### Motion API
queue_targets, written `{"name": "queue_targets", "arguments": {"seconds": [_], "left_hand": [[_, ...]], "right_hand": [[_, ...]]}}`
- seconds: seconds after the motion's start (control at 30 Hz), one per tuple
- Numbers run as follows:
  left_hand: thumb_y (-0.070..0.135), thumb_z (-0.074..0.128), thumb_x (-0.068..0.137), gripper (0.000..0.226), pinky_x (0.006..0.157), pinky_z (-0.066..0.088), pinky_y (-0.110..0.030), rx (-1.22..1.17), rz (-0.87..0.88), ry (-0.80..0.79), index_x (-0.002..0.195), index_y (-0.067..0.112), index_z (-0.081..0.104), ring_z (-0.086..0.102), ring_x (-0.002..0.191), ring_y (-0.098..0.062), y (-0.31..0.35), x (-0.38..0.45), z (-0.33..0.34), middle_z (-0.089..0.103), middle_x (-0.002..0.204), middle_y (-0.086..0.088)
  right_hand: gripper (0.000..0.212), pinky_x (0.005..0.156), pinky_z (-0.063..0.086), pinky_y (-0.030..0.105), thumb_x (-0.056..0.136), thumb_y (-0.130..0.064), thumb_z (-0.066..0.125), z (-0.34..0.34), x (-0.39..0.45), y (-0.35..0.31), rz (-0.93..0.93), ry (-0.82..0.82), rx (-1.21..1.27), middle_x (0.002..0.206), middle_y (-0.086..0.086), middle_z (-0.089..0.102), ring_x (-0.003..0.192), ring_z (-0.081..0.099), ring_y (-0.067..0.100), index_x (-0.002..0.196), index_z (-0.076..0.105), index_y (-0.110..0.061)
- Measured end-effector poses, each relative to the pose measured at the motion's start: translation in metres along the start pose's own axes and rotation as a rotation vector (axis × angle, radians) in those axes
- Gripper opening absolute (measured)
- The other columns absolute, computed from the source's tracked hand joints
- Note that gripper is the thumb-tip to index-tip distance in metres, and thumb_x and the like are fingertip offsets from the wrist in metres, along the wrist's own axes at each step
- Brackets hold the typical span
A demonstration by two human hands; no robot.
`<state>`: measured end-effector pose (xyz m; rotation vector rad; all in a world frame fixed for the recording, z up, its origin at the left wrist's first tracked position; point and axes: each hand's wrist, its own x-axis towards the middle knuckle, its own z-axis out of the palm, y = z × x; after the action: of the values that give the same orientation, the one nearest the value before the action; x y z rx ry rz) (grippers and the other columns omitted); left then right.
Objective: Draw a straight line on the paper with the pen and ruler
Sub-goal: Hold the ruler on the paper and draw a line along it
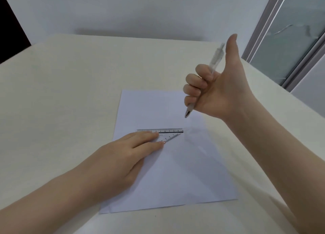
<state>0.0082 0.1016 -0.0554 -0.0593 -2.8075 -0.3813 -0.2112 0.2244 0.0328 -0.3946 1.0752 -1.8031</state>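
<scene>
A white sheet of paper (154, 110) lies on the cream table (70, 86). A clear triangular ruler (171, 134) rests flat across the sheet's middle, its long scaled edge facing away from me. My left hand (123, 152) lies flat on the ruler's left part, fingers spread, pressing it to the paper. A dark line shows under the ruler near its right half. My right hand (214, 86) hovers above the paper's far right corner, fist closed around a translucent pen (215, 57), thumb raised. The pen tip (186, 114) points down, off the paper.
The table's far edge meets a white wall (140, 10). A glass door with a grey frame (290, 40) stands at the right, beyond the table's right edge. A dark opening (8, 31) sits at the far left.
</scene>
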Motion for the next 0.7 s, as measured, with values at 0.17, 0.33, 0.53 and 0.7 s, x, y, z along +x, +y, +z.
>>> {"name": "queue_targets", "arguments": {"seconds": [0.17, 0.33, 0.53, 0.7], "left_hand": [[0.019, 0.029, 0.088, 0.047, 0.088, 0.051, -0.035, 0.004, 0.004, 0.011, 0.126, 0.022, 0.057, 0.05, 0.121, -0.014, -0.0016, 0.0003, 0.002, 0.053, 0.135, 0.004], [0.019, 0.03, 0.089, 0.047, 0.085, 0.053, -0.035, -0.001, 0.007, 0.015, 0.126, 0.022, 0.058, 0.05, 0.121, -0.013, -0.0017, 0.0005, 0.0014, 0.053, 0.135, 0.004], [0.02, 0.029, 0.089, 0.046, 0.084, 0.054, -0.035, -0.009, 0.009, 0.017, 0.126, 0.023, 0.057, 0.051, 0.12, -0.013, -0.0009, 0.0007, 0.0007, 0.053, 0.135, 0.004], [0.019, 0.029, 0.089, 0.047, 0.085, 0.053, -0.036, -0.01, 0.008, 0.012, 0.127, 0.023, 0.056, 0.05, 0.121, -0.013, -0.0011, -0.0003, 0.0012, 0.052, 0.136, 0.004]], "right_hand": [[0.071, 0.048, 0.021, 0.029, 0.067, -0.08, 0.045, -0.0071, 0.0017, 0.0018, 0.03, 0.004, 0.088, 0.051, 0.0, 0.016, 0.05, 0.018, 0.02, 0.049, 0.02, -0.016], [0.063, 0.047, 0.02, 0.028, 0.074, -0.069, 0.043, -0.0088, 0.0041, 0.0038, 0.012, 0.002, 0.101, 0.049, -0.001, 0.017, 0.047, 0.017, 0.019, 0.049, 0.021, -0.016], [0.06, 0.046, 0.018, 0.026, 0.077, -0.065, 0.039, -0.0103, 0.0073, 0.0063, 0.004, 0.019, 0.093, 0.046, -0.001, 0.017, 0.045, 0.017, 0.018, 0.047, 0.022, -0.016], [0.069, 0.041, 0.017, 0.025, 0.068, -0.082, 0.047, -0.007, 0.0095, 0.0086, 0.006, 0.058, 0.03, 0.049, -0.003, 0.018, 0.044, 0.017, 0.016, 0.052, 0.027, -0.018]]}}
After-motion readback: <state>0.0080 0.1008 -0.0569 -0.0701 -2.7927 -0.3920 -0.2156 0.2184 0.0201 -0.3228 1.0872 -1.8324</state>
